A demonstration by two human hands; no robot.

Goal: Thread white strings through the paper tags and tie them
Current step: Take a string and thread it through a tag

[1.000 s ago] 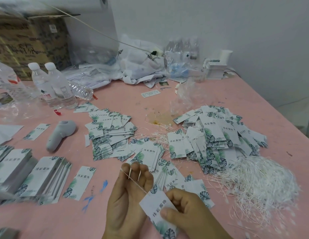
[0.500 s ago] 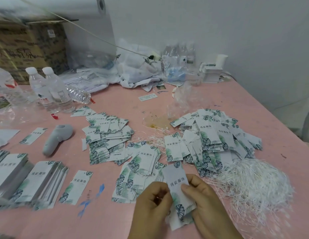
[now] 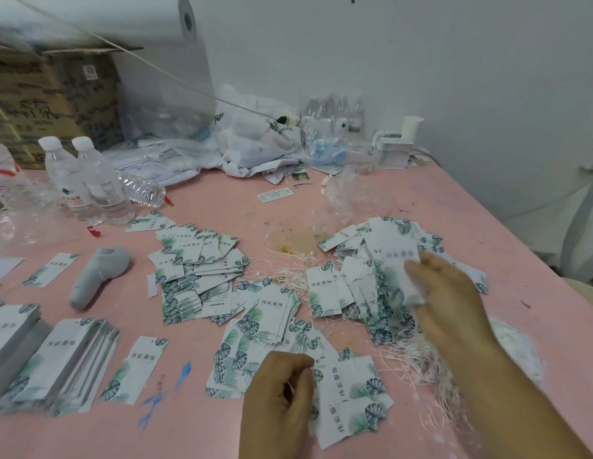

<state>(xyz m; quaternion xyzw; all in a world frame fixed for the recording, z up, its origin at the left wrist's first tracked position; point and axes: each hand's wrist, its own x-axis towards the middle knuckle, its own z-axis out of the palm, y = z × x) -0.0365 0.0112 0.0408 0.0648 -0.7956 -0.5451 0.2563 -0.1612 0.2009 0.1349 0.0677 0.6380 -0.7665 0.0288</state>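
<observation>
A paper tag is pinched in the right hand over the right-frame tag pile. The left hand, lower centre, curls its fingers on white string. Water bottles stand upper left on the pink counter.

right hand grips paper tag | left hand curled beside tags

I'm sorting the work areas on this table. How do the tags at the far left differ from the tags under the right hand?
The left stacks lie squared up in neat, overlapping rows; the right pile is a loose, jumbled heap. No hand touches the left stacks, while the right hand holds a tag over the right pile. White strings show around the right pile; none are visible at the left stacks. Both carry the same leaf print.
</observation>
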